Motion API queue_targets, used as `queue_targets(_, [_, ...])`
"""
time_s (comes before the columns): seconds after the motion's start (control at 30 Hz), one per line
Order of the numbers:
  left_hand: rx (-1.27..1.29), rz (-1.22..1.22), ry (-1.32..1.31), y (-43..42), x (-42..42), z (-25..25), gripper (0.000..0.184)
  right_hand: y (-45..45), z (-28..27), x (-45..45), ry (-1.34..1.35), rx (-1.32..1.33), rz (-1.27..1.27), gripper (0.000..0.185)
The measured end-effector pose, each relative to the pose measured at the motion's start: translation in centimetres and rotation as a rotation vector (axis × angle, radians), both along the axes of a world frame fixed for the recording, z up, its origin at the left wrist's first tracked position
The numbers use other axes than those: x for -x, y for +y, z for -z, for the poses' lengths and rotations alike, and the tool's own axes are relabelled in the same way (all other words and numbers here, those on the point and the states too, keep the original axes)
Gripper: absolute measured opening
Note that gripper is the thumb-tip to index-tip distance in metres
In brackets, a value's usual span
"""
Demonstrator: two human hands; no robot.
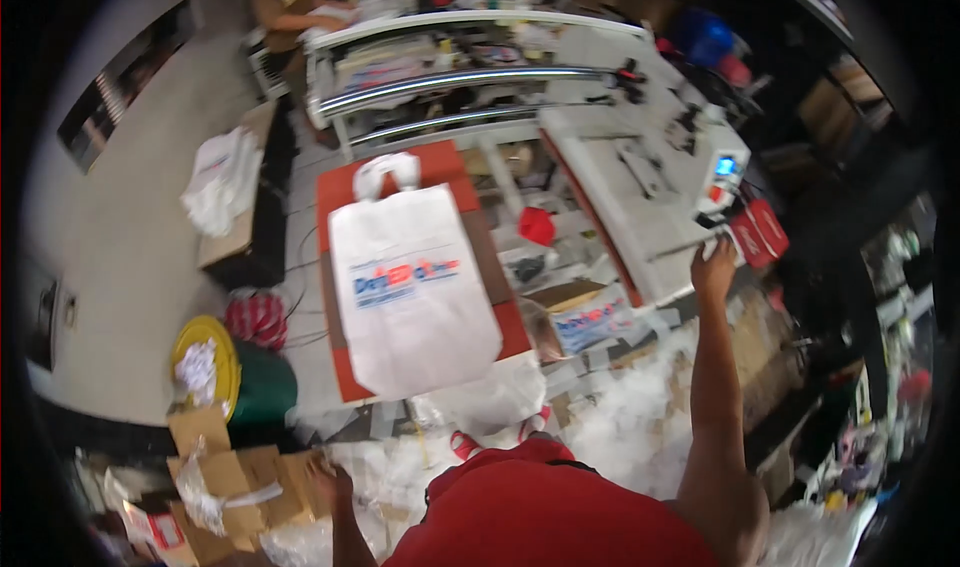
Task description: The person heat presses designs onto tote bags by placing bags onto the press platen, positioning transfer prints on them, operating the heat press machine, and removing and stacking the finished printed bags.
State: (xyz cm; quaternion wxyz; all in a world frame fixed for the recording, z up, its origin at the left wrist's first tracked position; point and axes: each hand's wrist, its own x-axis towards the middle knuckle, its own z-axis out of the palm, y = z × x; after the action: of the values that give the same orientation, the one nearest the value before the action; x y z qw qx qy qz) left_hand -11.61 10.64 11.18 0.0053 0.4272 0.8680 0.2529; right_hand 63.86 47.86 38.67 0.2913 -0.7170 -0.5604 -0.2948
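A white cloth bag (410,317) with looped handles and red and blue lettering lies flat on a red-brown platen (345,372) of a large machine. On the right, my right hand (712,265) reaches to the front corner of the white machine table (650,237), below a control box (722,167) with a lit blue display. Its fingers look apart, at the table's edge beside a red Coca-Cola item (762,232); contact is hard to make out. My left hand (332,479) hangs low, next to cardboard boxes (255,482), fingers loosely extended and holding nothing visible.
Metal rails (470,85) cross behind the bag. More white bags (222,177) lie on a bench at left, above a green bin (265,379) with a yellow rim. White plastic covers the floor near my feet. Another person (290,17) stands at the far left.
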Motion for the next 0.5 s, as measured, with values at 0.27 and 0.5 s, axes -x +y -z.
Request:
queue_targets(0.27, [0.991,0.366,-0.546,-15.8,-3.4,8.3,0.029,5.2,-0.7,-6.2,-0.138,0.215,-0.102,0.045])
queue_targets(0.5, [0.677,0.045,-0.767,-15.6,-5.2,11.9,0.024,6.5,-3.1,-3.8,-0.027,0.557,0.079,0.038])
